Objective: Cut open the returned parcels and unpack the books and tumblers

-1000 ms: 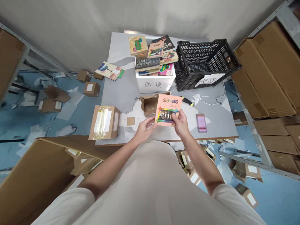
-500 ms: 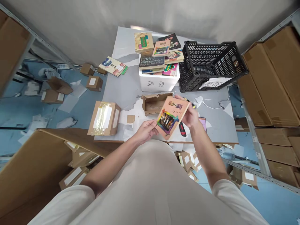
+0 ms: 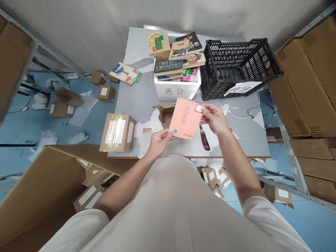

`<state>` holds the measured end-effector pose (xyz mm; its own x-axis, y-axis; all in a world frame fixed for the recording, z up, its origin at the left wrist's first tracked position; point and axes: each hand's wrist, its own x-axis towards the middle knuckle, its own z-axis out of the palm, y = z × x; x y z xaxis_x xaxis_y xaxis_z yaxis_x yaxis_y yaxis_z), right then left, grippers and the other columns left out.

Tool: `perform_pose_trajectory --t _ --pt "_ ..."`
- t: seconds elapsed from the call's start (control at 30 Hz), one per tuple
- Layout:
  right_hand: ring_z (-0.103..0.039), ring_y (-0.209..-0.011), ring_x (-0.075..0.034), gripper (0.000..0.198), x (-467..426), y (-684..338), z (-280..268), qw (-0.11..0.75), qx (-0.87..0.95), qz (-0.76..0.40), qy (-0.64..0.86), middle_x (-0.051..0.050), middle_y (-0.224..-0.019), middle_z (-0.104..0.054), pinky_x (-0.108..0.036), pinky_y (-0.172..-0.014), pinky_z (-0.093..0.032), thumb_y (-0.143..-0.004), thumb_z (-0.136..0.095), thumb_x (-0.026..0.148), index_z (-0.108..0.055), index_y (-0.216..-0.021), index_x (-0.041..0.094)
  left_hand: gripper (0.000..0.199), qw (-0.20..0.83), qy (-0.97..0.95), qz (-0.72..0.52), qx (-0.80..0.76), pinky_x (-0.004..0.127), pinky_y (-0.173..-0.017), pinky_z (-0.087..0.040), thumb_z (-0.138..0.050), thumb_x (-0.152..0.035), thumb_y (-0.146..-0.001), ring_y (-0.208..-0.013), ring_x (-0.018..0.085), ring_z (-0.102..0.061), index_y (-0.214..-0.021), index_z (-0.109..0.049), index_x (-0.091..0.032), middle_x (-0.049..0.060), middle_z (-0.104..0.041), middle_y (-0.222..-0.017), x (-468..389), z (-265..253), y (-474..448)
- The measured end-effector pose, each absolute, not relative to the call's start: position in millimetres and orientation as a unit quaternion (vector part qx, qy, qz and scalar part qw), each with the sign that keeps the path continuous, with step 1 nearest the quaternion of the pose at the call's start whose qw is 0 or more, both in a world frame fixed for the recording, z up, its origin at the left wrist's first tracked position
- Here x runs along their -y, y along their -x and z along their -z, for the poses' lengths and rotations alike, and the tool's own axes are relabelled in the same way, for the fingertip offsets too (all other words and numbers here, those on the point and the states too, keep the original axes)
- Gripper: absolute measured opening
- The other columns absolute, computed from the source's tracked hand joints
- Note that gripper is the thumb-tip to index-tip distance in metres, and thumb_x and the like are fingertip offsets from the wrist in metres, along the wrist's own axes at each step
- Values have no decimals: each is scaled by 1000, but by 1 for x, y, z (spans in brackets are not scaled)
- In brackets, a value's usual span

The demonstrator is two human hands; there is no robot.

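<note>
A pink book [image 3: 186, 118] is held up between both hands with its back cover facing me; printed text, a barcode and a red-edged label show on it. My left hand [image 3: 159, 141] pinches its lower left corner near the barcode. At the upper right edge, by the label, my right hand [image 3: 215, 118] grips it. Behind the book lies an open, torn cardboard box [image 3: 165, 115], partly hidden. Below my right hand a red and black utility knife [image 3: 204, 138] rests on the table.
A white bin [image 3: 175, 90] heaped with books stands at the back, beside a black plastic crate [image 3: 236, 66]. Two or more books [image 3: 124, 72] lie at the left edge of the grey table [image 3: 147, 94]. A taped carton [image 3: 117, 133] sits front left. Shelves with cartons [image 3: 309, 80] flank the right.
The pink book has been turned over from its front cover to its back cover. My right hand has shifted slightly right, and more of the utility knife shows.
</note>
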<state>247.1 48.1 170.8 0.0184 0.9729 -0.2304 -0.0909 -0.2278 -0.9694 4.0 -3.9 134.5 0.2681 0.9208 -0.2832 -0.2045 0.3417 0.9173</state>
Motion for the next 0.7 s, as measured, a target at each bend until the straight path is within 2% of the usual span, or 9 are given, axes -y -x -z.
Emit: perform_pose_trajectory --t 0.13,0.43,0.5,0.57,0.63,0.7 --pt "-67 -58 -12 43 -47 -244 -175 460 412 -549 563 -1 -76 -71 -23 -49 -56 -71 -73 52 -67 -97 19 39 686 -417 -403 -439 43 -91 -57 -67 -48 -80 -93 22 -70 -101 -73 -16 7 -74 -102 8 -131 -7" --pt "-67 -62 -12 43 -41 -248 -167 466 438 -530 557 -2 -80 -71 -22 -50 -55 -74 -72 52 -69 -101 19 36 697 -390 -416 -435 37 -85 -57 -69 -47 -78 -83 18 -70 -97 -74 -17 6 -74 -97 10 -126 -7" --pt "-68 -70 -14 47 -39 -249 -165 469 444 -556 523 -3 -86 -72 -25 -54 -57 -74 -69 56 -69 -107 21 33 731 -355 -410 -414 33 -81 -57 -71 -45 -78 -78 16 -69 -95 -74 -17 5 -74 -93 10 -124 -6" --pt "-69 -87 -18 51 -37 -247 -166 473 456 -581 481 -5 -101 -71 -29 -63 -59 -74 -68 58 -68 -112 24 29 784 -301 -383 -385 29 -77 -55 -73 -41 -76 -72 13 -67 -91 -73 -16 5 -73 -88 11 -123 -5" --pt "-64 -105 -21 54 -39 -241 -169 481 477 -583 449 -5 -118 -66 -32 -75 -59 -72 -72 55 -66 -118 28 26 845 -230 -328 -354 28 -73 -54 -74 -37 -76 -66 12 -65 -89 -72 -15 4 -71 -78 11 -123 -6" --pt "-61 -113 -22 60 -43 -233 -172 481 494 -578 436 -4 -125 -63 -34 -81 -58 -68 -77 51 -62 -122 30 24 892 -163 -270 -324 28 -73 -53 -73 -30 -77 -60 10 -62 -94 -71 -13 2 -66 -67 11 -126 -9"
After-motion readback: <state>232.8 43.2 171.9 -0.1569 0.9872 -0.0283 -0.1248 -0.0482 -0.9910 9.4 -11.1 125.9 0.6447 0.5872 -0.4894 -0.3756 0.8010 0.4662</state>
